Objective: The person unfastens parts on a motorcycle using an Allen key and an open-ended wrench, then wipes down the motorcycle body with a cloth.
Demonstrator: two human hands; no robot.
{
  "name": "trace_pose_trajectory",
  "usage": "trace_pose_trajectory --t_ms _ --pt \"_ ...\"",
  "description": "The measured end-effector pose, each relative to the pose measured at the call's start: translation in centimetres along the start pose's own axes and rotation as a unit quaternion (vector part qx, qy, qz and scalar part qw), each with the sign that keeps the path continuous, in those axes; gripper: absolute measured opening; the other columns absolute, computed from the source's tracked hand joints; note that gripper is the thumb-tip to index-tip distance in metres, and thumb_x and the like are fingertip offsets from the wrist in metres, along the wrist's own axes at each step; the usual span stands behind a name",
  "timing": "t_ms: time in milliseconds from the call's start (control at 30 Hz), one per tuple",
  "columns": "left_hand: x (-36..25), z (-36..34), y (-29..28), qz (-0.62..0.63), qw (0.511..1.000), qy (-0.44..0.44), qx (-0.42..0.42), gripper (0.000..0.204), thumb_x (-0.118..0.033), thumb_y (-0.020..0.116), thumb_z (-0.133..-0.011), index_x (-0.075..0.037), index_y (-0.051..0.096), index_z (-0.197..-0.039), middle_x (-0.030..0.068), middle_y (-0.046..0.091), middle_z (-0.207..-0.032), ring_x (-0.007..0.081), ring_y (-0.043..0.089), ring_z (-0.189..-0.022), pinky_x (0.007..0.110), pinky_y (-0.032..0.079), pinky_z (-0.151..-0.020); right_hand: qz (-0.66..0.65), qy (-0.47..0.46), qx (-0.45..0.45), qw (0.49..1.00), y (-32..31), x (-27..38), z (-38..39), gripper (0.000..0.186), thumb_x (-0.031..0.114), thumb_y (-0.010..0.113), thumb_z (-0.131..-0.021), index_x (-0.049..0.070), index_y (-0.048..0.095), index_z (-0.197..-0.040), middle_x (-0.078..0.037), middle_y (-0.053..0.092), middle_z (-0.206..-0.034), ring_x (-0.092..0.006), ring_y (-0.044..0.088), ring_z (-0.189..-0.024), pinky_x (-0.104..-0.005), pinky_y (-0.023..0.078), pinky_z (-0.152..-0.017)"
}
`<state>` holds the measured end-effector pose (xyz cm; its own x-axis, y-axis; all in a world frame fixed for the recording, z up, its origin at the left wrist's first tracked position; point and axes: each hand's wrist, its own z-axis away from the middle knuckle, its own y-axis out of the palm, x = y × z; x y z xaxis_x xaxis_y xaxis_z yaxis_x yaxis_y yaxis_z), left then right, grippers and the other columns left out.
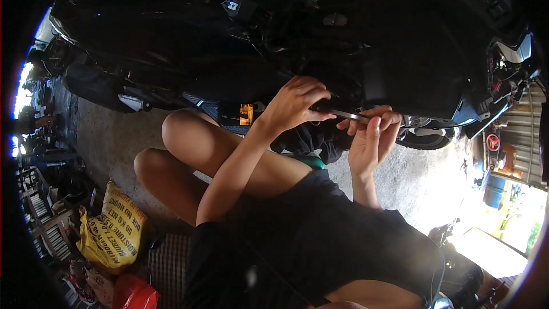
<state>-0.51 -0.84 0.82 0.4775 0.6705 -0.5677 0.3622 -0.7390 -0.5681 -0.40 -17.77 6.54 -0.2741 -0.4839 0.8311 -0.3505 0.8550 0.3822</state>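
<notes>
A thin silver metal bar (350,115) stretches between my two hands, darker toward its left end; its exact kind I cannot make out. My left hand (297,102) is closed round the dark end, knuckles up. At the other end my right hand (374,140) pinches the bar between thumb and fingers, palm partly turned up. Just beyond both hands stands a black motorbike (400,74), its body panels in deep shadow. Dark cloth (311,140) hangs below the bar, between my hands and my bent legs.
A small orange-and-black packet (246,114) lies left of my left wrist. A yellow sack (114,229) and a red plastic bag (134,293) sit at the lower left, near wooden crates (48,234). Another wheel (426,137) shows at right. Bright daylight enters from the right.
</notes>
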Motion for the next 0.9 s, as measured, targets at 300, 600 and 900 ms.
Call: trace_pose_trajectory --t_ms 300,600,900 --pt "0.5 0.0 -1.0 -0.02 0.999 -0.016 0.044 0.024 -0.021 0.077 -0.071 -0.009 0.061 -0.084 0.002 0.065 -0.086 0.0227 0.065 -0.079 0.034 0.051 -0.075 -0.023 -0.032 0.012 0.999 0.1 0.4 0.5 0.011 0.006 0.04 -0.098 0.006 0.03 -0.094 -0.016 0.048 -0.092 -0.0178 0.052 -0.06 -0.0403 0.056 -0.058" --pt "0.9 -0.1 -1.1 -0.093 0.993 -0.066 -0.016 0.05 -0.016 0.086 -0.057 -0.009 0.051 -0.092 0.0047 0.059 -0.085 0.0252 0.062 -0.077 0.036 0.051 -0.07 -0.008 -0.045 0.024 0.999 0.3 0.2 0.8 0.014 0.007 0.042 -0.097 0.006 0.029 -0.09 -0.018 0.05 -0.089 -0.0176 0.05 -0.055 -0.0395 0.055 -0.054" --pt "0.9 0.1 -1.1 -0.139 0.987 -0.059 -0.056 0.047 -0.019 0.087 -0.059 -0.007 0.052 -0.088 0.0039 0.057 -0.077 0.0216 0.061 -0.068 0.033 0.05 -0.065 -0.001 -0.029 0.049 0.998 0.3 0.1 0.9 0.015 0.005 0.043 -0.095 0.007 0.029 -0.089 -0.018 0.049 -0.086 -0.0166 0.048 -0.053 -0.034 0.052 -0.05"
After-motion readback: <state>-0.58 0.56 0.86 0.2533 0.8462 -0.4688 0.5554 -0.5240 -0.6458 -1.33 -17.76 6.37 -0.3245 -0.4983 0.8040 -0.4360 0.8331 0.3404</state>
